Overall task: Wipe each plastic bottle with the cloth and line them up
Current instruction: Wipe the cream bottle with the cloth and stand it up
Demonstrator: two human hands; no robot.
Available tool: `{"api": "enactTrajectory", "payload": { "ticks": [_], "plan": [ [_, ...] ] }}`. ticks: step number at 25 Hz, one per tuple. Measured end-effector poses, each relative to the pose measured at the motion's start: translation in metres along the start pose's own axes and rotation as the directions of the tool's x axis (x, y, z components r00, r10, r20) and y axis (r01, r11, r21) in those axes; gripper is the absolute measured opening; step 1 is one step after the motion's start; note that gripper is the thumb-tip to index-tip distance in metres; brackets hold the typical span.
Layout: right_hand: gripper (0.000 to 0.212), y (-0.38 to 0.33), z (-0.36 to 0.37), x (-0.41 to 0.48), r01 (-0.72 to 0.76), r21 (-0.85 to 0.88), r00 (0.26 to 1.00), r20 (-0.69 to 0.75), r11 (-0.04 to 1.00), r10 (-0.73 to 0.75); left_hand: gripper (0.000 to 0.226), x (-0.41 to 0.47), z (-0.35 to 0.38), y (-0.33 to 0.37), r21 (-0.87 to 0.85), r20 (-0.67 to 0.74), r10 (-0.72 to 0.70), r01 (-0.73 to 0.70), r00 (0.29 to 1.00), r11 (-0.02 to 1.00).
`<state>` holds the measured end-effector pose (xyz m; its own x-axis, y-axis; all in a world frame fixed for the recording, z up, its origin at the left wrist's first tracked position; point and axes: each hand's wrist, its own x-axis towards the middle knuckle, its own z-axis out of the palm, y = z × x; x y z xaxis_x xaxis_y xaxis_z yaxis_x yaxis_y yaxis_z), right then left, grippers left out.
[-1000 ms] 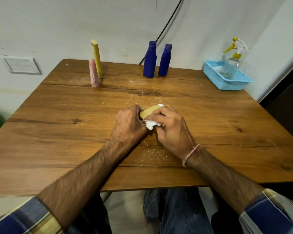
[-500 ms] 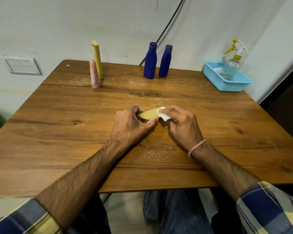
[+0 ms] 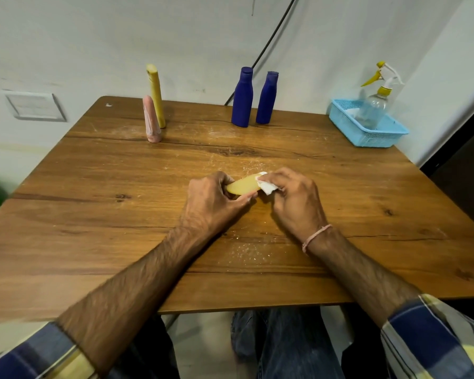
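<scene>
A: What could go wrong for the person here?

B: The left hand (image 3: 212, 203) pinches only one end of the yellow bottle (image 3: 242, 184), fingers closed around it, and holds it on its side just above the table (image 3: 93, 214). The right hand (image 3: 296, 198) is closed on the cloth (image 3: 267, 186), pressing it to the other end. A hard rub along the bottle could likely push it out of that narrow pinch, and it would drop and roll on the wood.

A: Anything else?

B: The table carries pale dust and crumbs near the hands. If the wiped bottle touches down there, it would probably pick the dirt up again.

A: And the lining up?

B: Four bottles stand at the far edge: a tall yellow one (image 3: 155, 97) with a pink one (image 3: 151, 119) just in front of it, and two blue ones (image 3: 242, 97) close together, well apart from the first pair. A careless placement among them could tip the slim ones.

A: How does the held bottle look?

B: Pale yellow, smooth, flattish with a rounded end, slightly glossy. Only its middle shows; both ends are hidden, one by fingers, one by the small crumpled white cloth.
</scene>
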<state>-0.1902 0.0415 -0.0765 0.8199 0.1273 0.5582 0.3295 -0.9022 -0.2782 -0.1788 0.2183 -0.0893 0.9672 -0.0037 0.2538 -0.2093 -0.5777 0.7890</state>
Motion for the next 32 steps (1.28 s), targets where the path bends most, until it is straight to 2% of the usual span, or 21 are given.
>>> {"api": "enactTrajectory", "payload": {
  "ticks": [5, 6, 10, 14, 15, 19, 21, 24, 25, 28, 31, 32],
  "plan": [
    [0.034, -0.022, -0.008, -0.004, 0.254, 0.166, 0.956, 0.108, 0.953, -0.274, 0.039, -0.002, 0.0, -0.002, 0.012, -0.025, 0.016, -0.015, 1.0, 1.0],
    [0.032, -0.015, -0.009, -0.001, 0.247, 0.153, 0.958, 0.108, 0.957, -0.265, 0.041, -0.001, 0.0, -0.001, 0.01, -0.025, 0.018, -0.017, 1.0, 1.0],
    [0.032, -0.003, -0.005, 0.003, 0.05, 0.083, 0.999, -0.001, 0.995, -0.05, 0.048, 0.0, -0.002, 0.002, 0.025, -0.028, 0.011, -0.01, 1.0, 1.0],
    [0.031, -0.012, -0.005, -0.007, 0.207, 0.16, 0.977, 0.028, 0.965, -0.214, 0.04, -0.001, -0.002, 0.0, -0.041, -0.014, -0.029, 0.028, 0.999, 0.999],
    [0.031, -0.005, -0.004, -0.004, 0.202, 0.14, 0.978, 0.021, 0.969, -0.207, 0.042, -0.001, -0.002, 0.0, -0.038, -0.012, -0.024, 0.024, 1.0, 0.999],
    [0.033, 0.013, 0.005, 0.006, -0.038, 0.042, 0.998, -0.052, 0.998, 0.041, 0.044, 0.003, -0.004, 0.001, -0.014, -0.004, -0.038, 0.037, 0.999, 0.999],
    [0.032, -0.003, 0.007, -0.001, -0.02, 0.103, 0.997, -0.067, 0.994, 0.027, 0.037, 0.002, -0.005, 0.001, -0.059, -0.007, -0.07, 0.07, 0.997, 0.996],
    [0.031, -0.011, 0.007, -0.012, 0.133, 0.172, 0.989, -0.08, 0.976, -0.121, 0.036, 0.0, -0.005, 0.001, -0.159, 0.028, -0.133, 0.136, 0.991, 0.978],
    [0.032, -0.005, 0.008, -0.009, 0.116, 0.155, 0.991, -0.087, 0.981, -0.103, 0.038, 0.001, -0.005, 0.002, -0.192, 0.042, -0.161, 0.166, 0.986, 0.967],
    [0.04, 0.005, 0.011, -0.001, -0.074, 0.118, 0.989, -0.115, 0.99, 0.088, 0.039, 0.005, -0.006, 0.001, -0.286, 0.076, -0.268, 0.279, 0.96, 0.917],
    [0.04, -0.01, 0.01, -0.009, -0.075, 0.291, 0.988, -0.11, 0.954, 0.111, 0.045, 0.009, -0.006, -0.002, -0.419, 0.137, -0.366, 0.389, 0.92, 0.82],
    [0.04, -0.013, 0.008, -0.009, -0.122, 0.384, 0.98, -0.099, 0.915, 0.172, 0.044, 0.011, -0.007, -0.002, -0.469, 0.171, -0.387, 0.42, 0.906, 0.777]
  ]
}}
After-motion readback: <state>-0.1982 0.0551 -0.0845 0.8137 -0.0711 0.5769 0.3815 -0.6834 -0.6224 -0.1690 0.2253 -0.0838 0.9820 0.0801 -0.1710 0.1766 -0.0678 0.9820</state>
